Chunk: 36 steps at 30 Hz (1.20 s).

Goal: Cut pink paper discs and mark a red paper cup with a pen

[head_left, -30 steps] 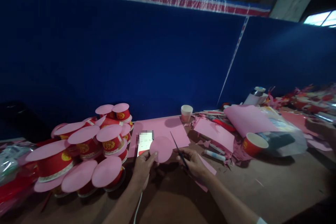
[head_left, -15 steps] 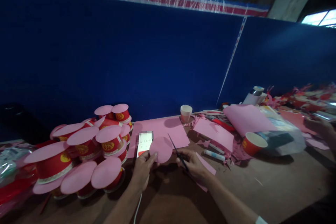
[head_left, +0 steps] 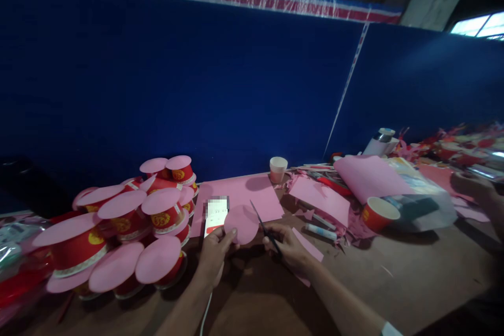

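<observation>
A round disc of pink paper (head_left: 242, 224) is pinched between the thumb and fingers of my left hand (head_left: 217, 254), in the middle of the head view. My right hand (head_left: 289, 247) is closed around the dark handles of a pair of scissors (head_left: 260, 219). Their blades point up and away, close to the disc's right edge; whether they touch it I cannot tell. Behind the disc a lit phone (head_left: 216, 212) lies on a large pink paper sheet (head_left: 252, 189), with a white cable running toward me. A pink offcut (head_left: 309, 247) shows beyond my right hand.
Stacked red paper cups with pink discs on top (head_left: 122, 210) stand at left. A white cup (head_left: 278, 169) is at the back. Right of centre are pink scraps, a marker (head_left: 321, 232), a red cup (head_left: 380, 215) and a plastic bag (head_left: 429, 215). Another person's hand (head_left: 474, 189) is at far right.
The view has shifted very slightly. Both my hands keep their hold on the paper disc and the scissors, in nearly the same place.
</observation>
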Tool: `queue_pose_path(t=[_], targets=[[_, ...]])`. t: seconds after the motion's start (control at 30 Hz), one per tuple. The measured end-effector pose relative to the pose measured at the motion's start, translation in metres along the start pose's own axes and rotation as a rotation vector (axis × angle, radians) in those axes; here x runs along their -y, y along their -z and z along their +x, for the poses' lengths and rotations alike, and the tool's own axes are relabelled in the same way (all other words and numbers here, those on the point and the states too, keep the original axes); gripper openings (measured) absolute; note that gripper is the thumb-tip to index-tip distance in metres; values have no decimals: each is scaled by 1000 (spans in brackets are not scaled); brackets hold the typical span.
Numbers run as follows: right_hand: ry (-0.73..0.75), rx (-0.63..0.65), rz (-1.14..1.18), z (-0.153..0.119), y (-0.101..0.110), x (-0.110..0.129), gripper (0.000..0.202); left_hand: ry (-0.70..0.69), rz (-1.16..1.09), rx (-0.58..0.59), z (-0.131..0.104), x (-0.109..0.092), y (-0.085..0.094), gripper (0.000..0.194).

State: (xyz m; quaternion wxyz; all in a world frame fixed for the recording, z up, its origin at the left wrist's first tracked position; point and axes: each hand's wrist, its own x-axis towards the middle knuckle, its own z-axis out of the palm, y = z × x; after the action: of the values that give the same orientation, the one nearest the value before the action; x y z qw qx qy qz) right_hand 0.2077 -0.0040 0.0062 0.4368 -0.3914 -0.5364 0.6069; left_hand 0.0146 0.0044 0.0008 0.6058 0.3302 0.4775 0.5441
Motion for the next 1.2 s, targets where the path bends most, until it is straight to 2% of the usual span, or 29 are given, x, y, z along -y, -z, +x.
queue_pose_path(t=[0.8, 1.07, 1.2], targets=[[3, -3, -30, 1, 1, 0, 39, 5, 9, 27, 1, 1, 1, 33], [64, -13, -60, 2, 2, -1, 39, 0, 23, 15, 2, 1, 0, 34], [28, -20, -63, 2, 2, -2, 40, -4, 24, 11, 1, 1, 1, 35]])
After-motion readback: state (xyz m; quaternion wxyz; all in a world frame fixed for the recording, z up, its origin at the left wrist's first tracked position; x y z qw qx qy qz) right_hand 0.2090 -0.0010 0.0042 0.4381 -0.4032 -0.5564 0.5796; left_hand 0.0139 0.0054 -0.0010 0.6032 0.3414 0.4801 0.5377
